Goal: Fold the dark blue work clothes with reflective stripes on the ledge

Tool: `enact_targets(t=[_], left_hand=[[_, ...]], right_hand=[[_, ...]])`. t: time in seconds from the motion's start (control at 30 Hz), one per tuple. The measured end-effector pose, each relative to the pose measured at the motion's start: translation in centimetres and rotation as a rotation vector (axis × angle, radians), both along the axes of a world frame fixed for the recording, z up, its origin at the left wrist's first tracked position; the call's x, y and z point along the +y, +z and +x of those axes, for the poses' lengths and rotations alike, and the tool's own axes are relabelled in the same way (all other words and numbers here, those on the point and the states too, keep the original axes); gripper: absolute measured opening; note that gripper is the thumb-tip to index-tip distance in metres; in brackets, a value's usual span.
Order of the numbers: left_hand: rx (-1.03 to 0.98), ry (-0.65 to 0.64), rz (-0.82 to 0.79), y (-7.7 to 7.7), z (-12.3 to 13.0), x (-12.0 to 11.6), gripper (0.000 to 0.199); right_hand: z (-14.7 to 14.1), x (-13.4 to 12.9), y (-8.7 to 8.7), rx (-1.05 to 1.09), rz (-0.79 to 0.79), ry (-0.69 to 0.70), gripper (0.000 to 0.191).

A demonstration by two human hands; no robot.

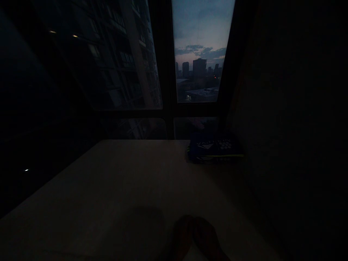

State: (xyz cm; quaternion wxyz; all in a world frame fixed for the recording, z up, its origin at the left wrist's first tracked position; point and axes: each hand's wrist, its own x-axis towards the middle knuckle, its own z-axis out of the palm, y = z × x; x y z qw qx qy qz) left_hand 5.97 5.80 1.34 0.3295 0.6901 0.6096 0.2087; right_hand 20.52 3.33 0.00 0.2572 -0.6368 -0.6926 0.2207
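Note:
The picture is very dark. Near the bottom, right of the middle, my left hand (183, 232) and my right hand (205, 233) are side by side over a pale flat surface (141, 174). They meet or nearly meet at the knuckles, with the fingers curled in. Whether anything is inside them is hidden by the dark. A dark blue bag (216, 148) with white print and a yellow-green line lies at the far right of the surface, well beyond both hands.
A window (202, 47) with dark frames rises behind the surface, showing a dusk sky and buildings. On the right stands a dark wall (293, 127). A faint shadow falls on the surface left of the hands.

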Motion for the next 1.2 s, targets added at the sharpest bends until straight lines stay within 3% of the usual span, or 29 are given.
enact_targets(t=[0.33, 0.57, 1.2], left_hand=[[-0.025, 0.007, 0.018, -1.2, -0.2, -0.2, 0.05], [-0.079, 0.029, 0.036, -0.1, -0.2, -0.3, 0.044], [-0.037, -0.034, 0.025, 0.5, -0.1, -0.4, 0.047]], right_hand=[[0.1, -0.1, 0.1, -0.014, 0.013, 0.026, 0.041], [0.0, -0.3, -0.6, -0.04, 0.047, 0.003, 0.041], [0.1, -0.3, 0.6, -0.018, -0.001, 0.018, 0.041]])
